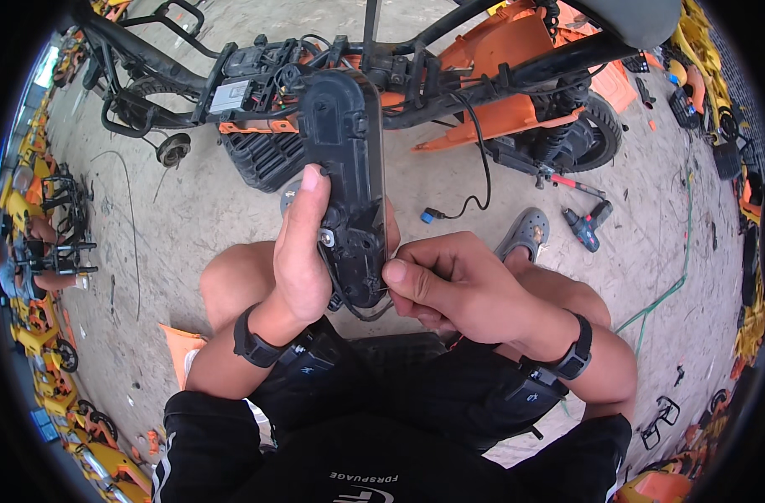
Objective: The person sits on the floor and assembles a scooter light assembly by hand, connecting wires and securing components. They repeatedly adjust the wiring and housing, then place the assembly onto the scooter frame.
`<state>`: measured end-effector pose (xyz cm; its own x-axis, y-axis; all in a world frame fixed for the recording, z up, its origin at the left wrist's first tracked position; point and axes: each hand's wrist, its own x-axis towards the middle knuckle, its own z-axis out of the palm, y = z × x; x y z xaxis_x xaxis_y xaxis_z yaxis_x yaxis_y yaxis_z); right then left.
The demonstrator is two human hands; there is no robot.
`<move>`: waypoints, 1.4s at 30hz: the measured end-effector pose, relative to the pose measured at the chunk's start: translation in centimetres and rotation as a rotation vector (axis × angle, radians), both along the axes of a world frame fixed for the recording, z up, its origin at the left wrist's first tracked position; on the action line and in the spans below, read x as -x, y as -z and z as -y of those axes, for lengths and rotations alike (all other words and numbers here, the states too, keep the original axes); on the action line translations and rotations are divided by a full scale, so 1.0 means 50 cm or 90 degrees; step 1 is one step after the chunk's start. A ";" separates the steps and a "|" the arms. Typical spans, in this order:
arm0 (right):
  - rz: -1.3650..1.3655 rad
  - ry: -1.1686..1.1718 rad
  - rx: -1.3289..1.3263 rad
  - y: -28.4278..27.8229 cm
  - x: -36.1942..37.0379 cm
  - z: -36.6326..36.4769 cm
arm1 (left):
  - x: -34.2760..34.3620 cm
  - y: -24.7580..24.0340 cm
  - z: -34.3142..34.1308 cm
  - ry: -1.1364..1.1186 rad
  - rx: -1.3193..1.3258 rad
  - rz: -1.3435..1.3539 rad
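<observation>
My left hand is wrapped round a long black plastic housing with rounded ends, held upright above my knees. Its thumb lies along the left edge, and other fingers show at the far right edge. A small round metal piece sits low on the housing's left side. Round the lower end curves a thin black cable. My right hand is closed in a pinch at the lower right edge, thumb against forefinger. What that pinch holds is hidden by the fingers.
Ahead stands a partly stripped two-wheeler frame with orange panels. A black cable with a blue connector hangs to the floor. To the right lie a cordless drill and a red-handled hammer. Another person's leg shows at far left.
</observation>
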<state>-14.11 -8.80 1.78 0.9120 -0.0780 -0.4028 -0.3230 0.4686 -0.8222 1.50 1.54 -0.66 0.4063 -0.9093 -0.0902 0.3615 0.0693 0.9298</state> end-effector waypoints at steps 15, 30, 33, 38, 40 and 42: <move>0.117 -0.008 0.101 0.013 0.004 -0.007 | -0.007 0.003 -0.007 0.024 0.047 -0.078; 0.162 0.116 0.251 0.025 -0.003 -0.026 | 0.006 -0.019 0.002 -0.077 -0.072 0.029; 0.196 0.173 0.406 0.024 -0.002 -0.038 | -0.010 0.000 -0.009 -0.046 -0.019 -0.049; 0.262 0.199 0.636 0.030 0.004 -0.038 | -0.007 -0.001 -0.009 -0.041 -0.030 -0.093; 0.274 0.216 0.668 0.028 0.001 -0.040 | -0.009 0.002 -0.009 -0.034 -0.024 -0.085; 0.276 0.222 0.689 0.028 0.000 -0.040 | 0.002 -0.011 0.000 -0.071 -0.076 -0.040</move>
